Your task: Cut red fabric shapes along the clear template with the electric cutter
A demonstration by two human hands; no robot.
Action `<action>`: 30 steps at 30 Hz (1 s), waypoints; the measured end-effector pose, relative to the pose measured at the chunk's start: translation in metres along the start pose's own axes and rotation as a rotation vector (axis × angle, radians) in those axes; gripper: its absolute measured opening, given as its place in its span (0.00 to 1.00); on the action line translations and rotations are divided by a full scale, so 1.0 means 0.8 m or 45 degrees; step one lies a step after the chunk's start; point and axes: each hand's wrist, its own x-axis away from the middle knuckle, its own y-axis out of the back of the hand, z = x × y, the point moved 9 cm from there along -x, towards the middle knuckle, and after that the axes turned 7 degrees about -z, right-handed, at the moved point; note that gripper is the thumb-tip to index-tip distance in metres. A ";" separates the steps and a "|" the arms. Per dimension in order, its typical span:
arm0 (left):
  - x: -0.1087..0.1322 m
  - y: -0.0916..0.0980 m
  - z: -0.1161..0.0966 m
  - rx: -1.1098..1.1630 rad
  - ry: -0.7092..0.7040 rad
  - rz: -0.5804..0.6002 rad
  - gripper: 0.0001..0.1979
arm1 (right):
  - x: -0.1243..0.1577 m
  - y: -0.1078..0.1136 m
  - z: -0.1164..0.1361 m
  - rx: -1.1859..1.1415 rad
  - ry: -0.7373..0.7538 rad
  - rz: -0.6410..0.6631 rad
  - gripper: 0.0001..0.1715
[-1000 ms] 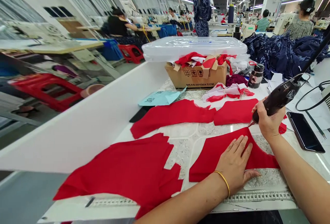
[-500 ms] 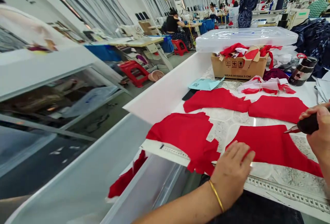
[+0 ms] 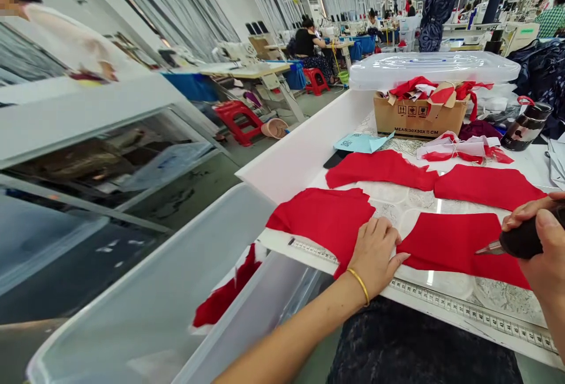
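a: where's the red cloth piece (image 3: 454,248)?

b: flat on the patterned tabletop (image 3: 445,295), just above a tape measure (image 3: 468,306). the left hand (image 3: 375,257) lies open beside it, fingers spread on the neighbouring piece (image 3: 322,225).

a: and the right hand (image 3: 541,248)?

b: fingers curled tight round a dark-handled cutter (image 3: 523,241), its tip over the cloth. best to press the cloth flat and hold the blade low and steady.
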 end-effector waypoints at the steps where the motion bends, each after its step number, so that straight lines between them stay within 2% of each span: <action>1: -0.003 -0.001 0.000 0.067 0.034 0.013 0.06 | 0.003 -0.002 0.003 -0.017 0.011 0.024 0.17; 7: -0.017 0.001 0.001 0.432 0.122 0.026 0.05 | 0.016 -0.006 0.010 -0.090 0.007 0.109 0.19; 11: -0.022 -0.013 0.008 0.726 0.234 0.082 0.03 | 0.024 0.000 0.005 -0.097 -0.084 0.087 0.19; 16: -0.020 -0.028 0.009 0.936 0.316 0.171 0.12 | 0.027 0.000 0.003 -0.119 -0.096 0.091 0.19; 20: -0.014 -0.018 0.014 0.868 0.311 0.120 0.15 | 0.027 0.001 0.003 -0.101 -0.098 0.090 0.20; 26: 0.000 0.024 0.023 0.527 0.156 -0.197 0.10 | 0.031 -0.004 0.005 -0.124 -0.120 0.115 0.20; 28: 0.008 0.029 0.014 0.402 -0.004 -0.221 0.08 | 0.034 -0.009 0.008 -0.137 -0.119 0.136 0.19; 30: 0.018 0.032 -0.005 0.159 -0.278 -0.243 0.10 | 0.038 -0.014 0.009 -0.159 -0.127 0.152 0.19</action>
